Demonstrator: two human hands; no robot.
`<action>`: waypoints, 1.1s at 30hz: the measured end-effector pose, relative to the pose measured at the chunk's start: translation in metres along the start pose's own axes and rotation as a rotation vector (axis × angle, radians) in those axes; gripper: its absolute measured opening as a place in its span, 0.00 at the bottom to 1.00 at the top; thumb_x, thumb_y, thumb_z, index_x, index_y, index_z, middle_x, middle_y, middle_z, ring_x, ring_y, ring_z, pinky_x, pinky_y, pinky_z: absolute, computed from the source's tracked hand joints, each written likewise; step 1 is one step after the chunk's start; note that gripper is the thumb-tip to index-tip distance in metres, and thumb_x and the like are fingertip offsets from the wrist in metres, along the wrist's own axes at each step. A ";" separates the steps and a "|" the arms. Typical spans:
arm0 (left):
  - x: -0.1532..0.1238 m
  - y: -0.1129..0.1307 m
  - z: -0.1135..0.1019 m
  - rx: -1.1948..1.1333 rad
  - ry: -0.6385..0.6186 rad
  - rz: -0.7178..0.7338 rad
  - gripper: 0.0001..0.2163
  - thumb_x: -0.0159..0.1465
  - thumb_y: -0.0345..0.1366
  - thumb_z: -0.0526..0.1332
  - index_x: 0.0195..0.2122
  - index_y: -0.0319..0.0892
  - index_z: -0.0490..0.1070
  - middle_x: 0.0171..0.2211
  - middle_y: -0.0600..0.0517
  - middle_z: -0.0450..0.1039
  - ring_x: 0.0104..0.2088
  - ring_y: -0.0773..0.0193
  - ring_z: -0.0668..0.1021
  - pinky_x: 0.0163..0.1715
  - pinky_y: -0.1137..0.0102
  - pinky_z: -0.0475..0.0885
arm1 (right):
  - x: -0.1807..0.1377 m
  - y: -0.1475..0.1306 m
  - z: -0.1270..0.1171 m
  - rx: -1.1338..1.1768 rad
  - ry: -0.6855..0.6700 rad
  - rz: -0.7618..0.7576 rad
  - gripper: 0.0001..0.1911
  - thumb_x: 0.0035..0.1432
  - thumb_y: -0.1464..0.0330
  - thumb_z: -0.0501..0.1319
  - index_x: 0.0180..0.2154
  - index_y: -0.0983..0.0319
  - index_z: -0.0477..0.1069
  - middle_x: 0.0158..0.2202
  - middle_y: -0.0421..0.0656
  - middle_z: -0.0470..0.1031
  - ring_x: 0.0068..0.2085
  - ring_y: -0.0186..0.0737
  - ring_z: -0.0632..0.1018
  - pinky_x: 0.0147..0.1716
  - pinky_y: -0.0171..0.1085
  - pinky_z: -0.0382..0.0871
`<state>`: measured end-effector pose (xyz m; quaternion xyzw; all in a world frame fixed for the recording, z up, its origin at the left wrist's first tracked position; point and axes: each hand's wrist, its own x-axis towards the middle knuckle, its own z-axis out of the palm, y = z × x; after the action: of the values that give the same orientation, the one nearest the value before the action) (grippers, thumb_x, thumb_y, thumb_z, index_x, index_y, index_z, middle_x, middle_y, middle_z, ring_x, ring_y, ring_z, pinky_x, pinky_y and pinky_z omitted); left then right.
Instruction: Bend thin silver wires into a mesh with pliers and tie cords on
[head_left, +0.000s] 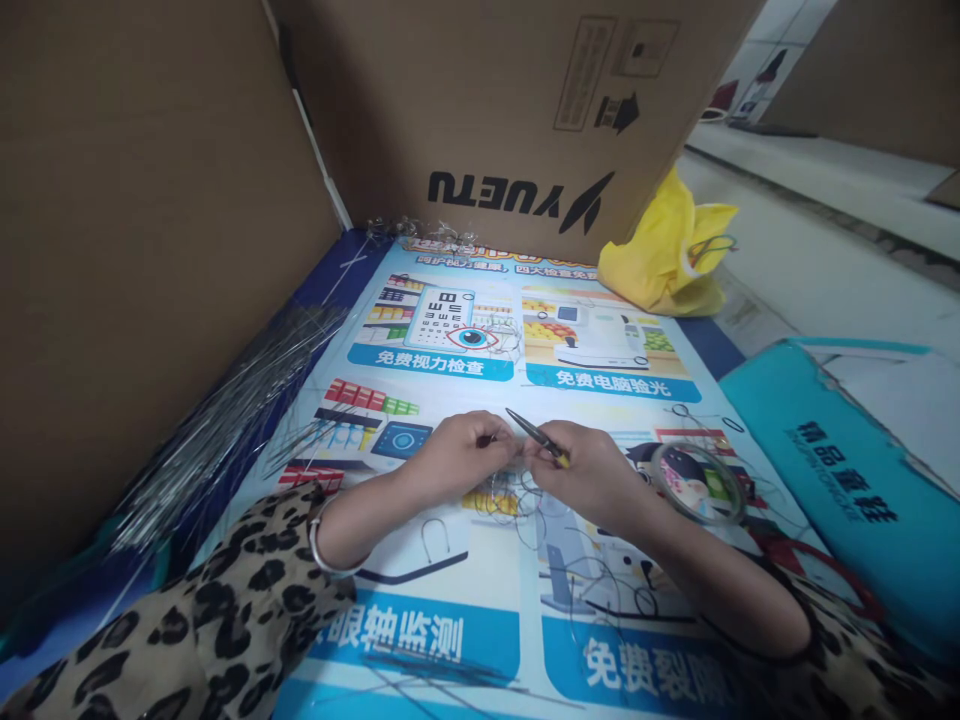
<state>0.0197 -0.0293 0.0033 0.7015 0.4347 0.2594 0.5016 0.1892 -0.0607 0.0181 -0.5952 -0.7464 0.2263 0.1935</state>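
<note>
My left hand [457, 452] and my right hand [581, 468] meet over a printed poster [480, 620] that lies flat on the table. The right hand is closed on small pliers [534, 432] with a yellow handle, whose tip points up and left. The left hand pinches a thin wire at the tip of the pliers. Several bent wire loops [517, 505] lie under and just below both hands. My sleeves have a leopard pattern, and a bracelet sits on the left wrist.
A bundle of straight wires [225, 410] lies at the left against a cardboard wall. A large cardboard box [510, 110] stands behind. A yellow bag [671, 255] is at the back right, a tape roll [697, 482] by my right hand, a teal bag [847, 480] at the right.
</note>
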 end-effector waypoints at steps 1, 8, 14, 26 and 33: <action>0.000 -0.001 0.000 -0.001 -0.003 0.003 0.09 0.57 0.39 0.57 0.28 0.38 0.71 0.26 0.53 0.69 0.27 0.69 0.69 0.27 0.74 0.64 | 0.000 0.000 0.000 0.002 -0.004 0.005 0.06 0.48 0.69 0.53 0.22 0.61 0.64 0.21 0.37 0.65 0.24 0.31 0.65 0.24 0.31 0.55; 0.002 -0.003 -0.005 -0.008 -0.083 0.084 0.05 0.57 0.32 0.55 0.27 0.39 0.69 0.24 0.55 0.64 0.25 0.72 0.66 0.25 0.76 0.62 | 0.001 0.001 -0.002 -0.004 -0.011 0.019 0.08 0.50 0.67 0.52 0.22 0.61 0.64 0.21 0.37 0.66 0.24 0.31 0.66 0.24 0.31 0.56; 0.002 0.001 -0.011 0.054 -0.151 0.166 0.06 0.57 0.31 0.53 0.27 0.39 0.68 0.27 0.54 0.65 0.28 0.71 0.68 0.29 0.75 0.63 | 0.001 0.001 -0.003 0.029 -0.047 0.019 0.07 0.50 0.67 0.53 0.24 0.61 0.65 0.22 0.37 0.67 0.24 0.31 0.66 0.24 0.31 0.56; 0.002 -0.004 -0.010 -0.085 -0.207 0.101 0.05 0.58 0.31 0.53 0.27 0.38 0.67 0.25 0.56 0.62 0.25 0.73 0.64 0.26 0.75 0.60 | -0.003 0.000 -0.006 -0.006 -0.043 -0.014 0.07 0.51 0.67 0.53 0.27 0.61 0.68 0.24 0.38 0.68 0.26 0.32 0.67 0.25 0.31 0.56; 0.001 -0.003 -0.008 -0.028 -0.186 0.067 0.06 0.57 0.31 0.53 0.28 0.39 0.68 0.21 0.58 0.60 0.23 0.73 0.63 0.25 0.75 0.59 | -0.003 -0.002 -0.005 -0.059 -0.018 -0.058 0.06 0.52 0.68 0.53 0.27 0.61 0.67 0.25 0.39 0.67 0.27 0.32 0.67 0.26 0.31 0.56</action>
<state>0.0129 -0.0242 0.0031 0.7296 0.3589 0.2157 0.5407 0.1910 -0.0634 0.0234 -0.5768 -0.7713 0.2039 0.1756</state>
